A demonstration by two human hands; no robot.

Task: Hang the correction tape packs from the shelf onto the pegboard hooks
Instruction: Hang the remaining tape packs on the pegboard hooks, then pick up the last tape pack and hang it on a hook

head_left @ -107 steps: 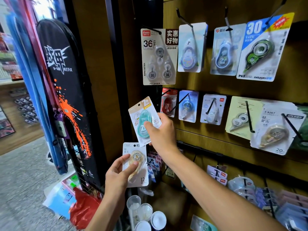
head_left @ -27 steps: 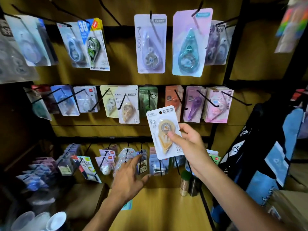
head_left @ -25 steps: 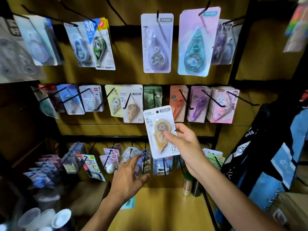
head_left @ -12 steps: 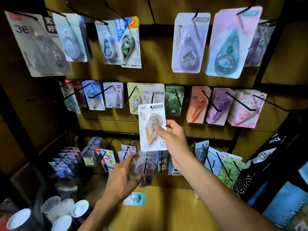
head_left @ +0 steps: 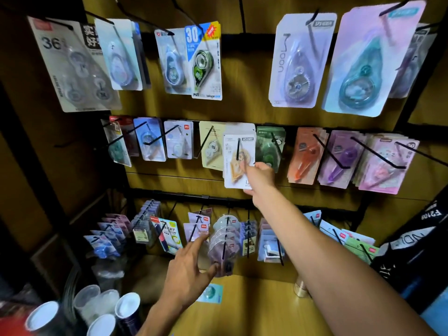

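Observation:
My right hand [head_left: 260, 176] pinches the lower right part of a white pack with a beige correction tape [head_left: 236, 163]. The pack's top sits over a black hook [head_left: 238, 147] in the middle row of the pegboard, in front of matching packs. My left hand [head_left: 188, 270] hovers low with fingers spread, holding nothing, just above a teal correction tape pack [head_left: 210, 293] that lies flat on the wooden shelf [head_left: 261, 306].
Three rows of hooks carry hanging packs: large ones on top [head_left: 300, 61], small coloured ones in the middle [head_left: 339, 158], several more at the bottom [head_left: 224, 241]. Cups [head_left: 126, 309] stand at the lower left. A dark bag [head_left: 417, 243] hangs at the right.
My right hand has carried the beige pack up from in front of the lower row onto the middle-row hook. My left hand stays low over the shelf. The camera has shifted left.

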